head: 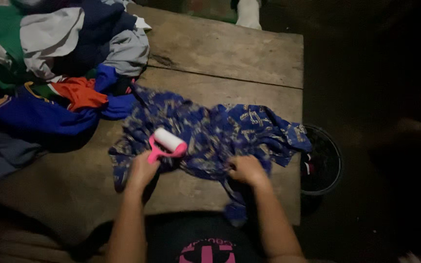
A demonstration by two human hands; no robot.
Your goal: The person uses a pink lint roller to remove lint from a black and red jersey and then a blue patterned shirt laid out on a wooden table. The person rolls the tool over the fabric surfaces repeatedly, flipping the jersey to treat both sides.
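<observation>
Just above the left hand [143, 171] grip, lint roller [168, 144] on blue garment [220, 134]

Patterned garment [220, 136] is spread near the table's [230, 53] front edge. Lint roller [167, 143] rests on it. Clothes pile [54, 63] occupies the back-left corner. Basket [322, 163] sits beyond the right edge.

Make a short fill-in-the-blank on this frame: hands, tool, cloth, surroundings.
1. The left hand holds a lint roller with a ____ handle.
2. The right hand presses on the blue patterned garment spread on a ____ table.
3. The pile of clothes lies at the table's far ____ corner.
4. A dark round ____ stands on the floor beside the table's right edge.

Missing words: pink; wooden; left; basket
</observation>
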